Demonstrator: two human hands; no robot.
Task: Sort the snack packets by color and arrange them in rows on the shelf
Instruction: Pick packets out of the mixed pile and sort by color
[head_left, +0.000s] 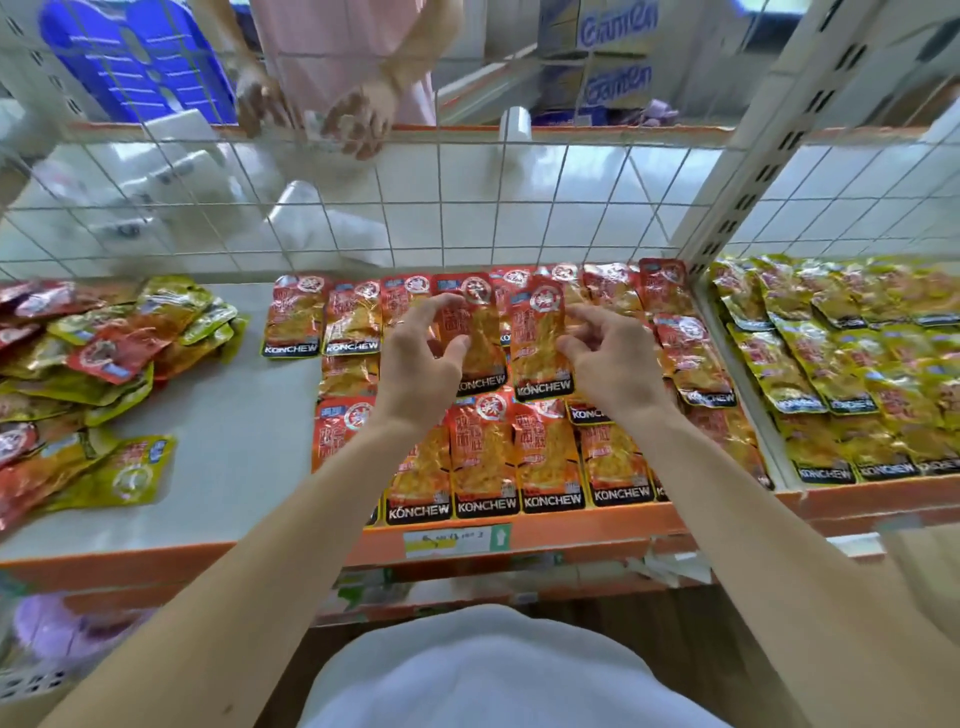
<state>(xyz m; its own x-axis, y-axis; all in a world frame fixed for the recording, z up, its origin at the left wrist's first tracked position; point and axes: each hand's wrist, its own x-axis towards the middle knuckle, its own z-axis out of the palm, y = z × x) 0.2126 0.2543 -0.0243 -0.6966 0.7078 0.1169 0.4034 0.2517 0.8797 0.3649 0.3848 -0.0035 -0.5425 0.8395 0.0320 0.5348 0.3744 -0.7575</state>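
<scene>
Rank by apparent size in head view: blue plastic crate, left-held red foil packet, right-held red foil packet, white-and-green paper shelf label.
1. blue plastic crate, despite sitting farther back.
2. left-held red foil packet and right-held red foil packet: alike, unranked.
3. white-and-green paper shelf label.

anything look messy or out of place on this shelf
Yes. At the left of the shelf, a heap of red and yellow packets lies jumbled at all angles, colours mixed. One yellow packet lies tilted near the front edge. The red rows and yellow rows look tidy.
</scene>
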